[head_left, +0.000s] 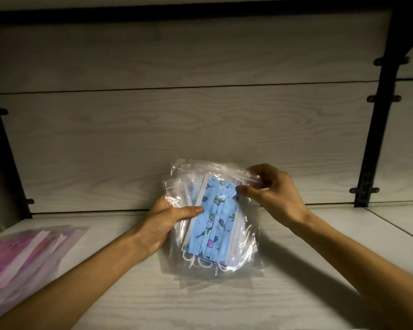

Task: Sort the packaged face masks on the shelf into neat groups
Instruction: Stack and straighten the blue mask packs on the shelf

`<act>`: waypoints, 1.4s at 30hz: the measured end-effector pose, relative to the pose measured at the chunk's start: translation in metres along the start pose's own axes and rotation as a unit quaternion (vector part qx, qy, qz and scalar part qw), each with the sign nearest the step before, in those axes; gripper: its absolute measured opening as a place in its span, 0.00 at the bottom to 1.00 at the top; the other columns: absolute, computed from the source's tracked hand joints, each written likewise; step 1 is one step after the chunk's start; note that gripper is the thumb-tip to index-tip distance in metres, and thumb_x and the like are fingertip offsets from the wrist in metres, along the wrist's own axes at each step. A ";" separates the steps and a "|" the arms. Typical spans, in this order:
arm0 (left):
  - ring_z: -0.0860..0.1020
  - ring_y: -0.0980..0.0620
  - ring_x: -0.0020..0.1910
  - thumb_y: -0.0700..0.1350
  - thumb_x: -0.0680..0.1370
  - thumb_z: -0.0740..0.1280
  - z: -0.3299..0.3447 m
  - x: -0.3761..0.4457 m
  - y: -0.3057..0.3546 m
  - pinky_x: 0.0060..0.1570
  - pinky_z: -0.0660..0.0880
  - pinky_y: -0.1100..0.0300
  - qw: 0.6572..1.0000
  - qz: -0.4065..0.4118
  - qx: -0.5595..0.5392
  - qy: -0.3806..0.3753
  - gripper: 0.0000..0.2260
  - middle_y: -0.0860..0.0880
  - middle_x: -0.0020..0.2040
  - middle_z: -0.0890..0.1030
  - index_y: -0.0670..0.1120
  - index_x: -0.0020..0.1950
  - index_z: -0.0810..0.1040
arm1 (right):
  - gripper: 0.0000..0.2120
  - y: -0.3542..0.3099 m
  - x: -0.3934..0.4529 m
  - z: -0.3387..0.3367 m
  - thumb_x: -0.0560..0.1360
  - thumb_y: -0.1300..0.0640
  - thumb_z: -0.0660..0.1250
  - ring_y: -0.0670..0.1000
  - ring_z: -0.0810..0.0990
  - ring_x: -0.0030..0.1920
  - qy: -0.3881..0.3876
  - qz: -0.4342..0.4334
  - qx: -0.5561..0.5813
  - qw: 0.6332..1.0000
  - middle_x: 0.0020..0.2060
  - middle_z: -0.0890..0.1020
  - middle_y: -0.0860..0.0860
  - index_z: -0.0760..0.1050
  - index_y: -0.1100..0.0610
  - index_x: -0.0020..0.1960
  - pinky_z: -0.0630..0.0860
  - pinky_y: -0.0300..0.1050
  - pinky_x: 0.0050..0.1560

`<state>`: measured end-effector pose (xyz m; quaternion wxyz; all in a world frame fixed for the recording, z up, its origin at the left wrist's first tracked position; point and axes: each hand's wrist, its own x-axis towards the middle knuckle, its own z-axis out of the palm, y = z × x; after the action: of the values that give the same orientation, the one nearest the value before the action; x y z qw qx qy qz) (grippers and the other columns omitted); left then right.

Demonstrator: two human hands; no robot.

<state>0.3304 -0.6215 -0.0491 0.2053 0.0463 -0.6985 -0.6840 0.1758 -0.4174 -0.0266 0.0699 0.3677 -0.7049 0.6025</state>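
The left hand (162, 225) gripped the stack of blue mask packets (215, 220) above the middle of the shelf (296, 294) while the right hand (270, 189) pinched its top corner (apparently squaring it), so setting it down apart from the pink pile (26, 256) at the left edge seemed next.

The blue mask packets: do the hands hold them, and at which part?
Yes. The left hand grips the stack of clear bags of blue printed masks at its left edge; the right hand pinches its upper right corner.
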 end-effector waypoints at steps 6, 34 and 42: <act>0.82 0.43 0.61 0.48 0.72 0.73 0.000 -0.001 0.000 0.63 0.74 0.50 0.998 -0.039 -0.045 -0.002 0.21 0.41 0.59 0.85 0.40 0.62 0.82 | 0.18 0.011 0.001 -0.003 0.71 0.69 0.74 0.46 0.85 0.38 -0.033 0.047 0.021 0.998 0.46 0.84 0.54 0.79 0.50 0.54 0.81 0.42 0.34; 0.85 0.55 0.52 0.47 0.75 0.75 0.000 -0.004 0.000 0.47 0.78 0.62 0.996 -0.001 0.033 0.079 0.13 0.53 0.52 0.87 0.49 0.58 0.81 | 0.05 0.006 -0.002 -0.011 0.73 0.62 0.75 0.45 0.86 0.46 -0.022 0.065 -0.038 0.997 0.41 0.88 0.46 0.87 0.53 0.45 0.79 0.40 0.53; 0.85 0.52 0.54 0.47 0.75 0.75 -0.001 -0.003 0.000 0.55 0.77 0.56 0.998 -0.003 0.026 0.065 0.14 0.50 0.53 0.87 0.47 0.59 0.82 | 0.07 0.006 -0.002 -0.012 0.71 0.66 0.75 0.51 0.86 0.46 -0.005 0.087 0.000 0.996 0.39 0.88 0.50 0.85 0.55 0.42 0.80 0.44 0.54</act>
<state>0.3335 -0.6210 -0.0497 0.2470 0.0985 -0.7007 -0.6620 0.1690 -0.4057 -0.0295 0.0138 0.3076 -0.7345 0.6048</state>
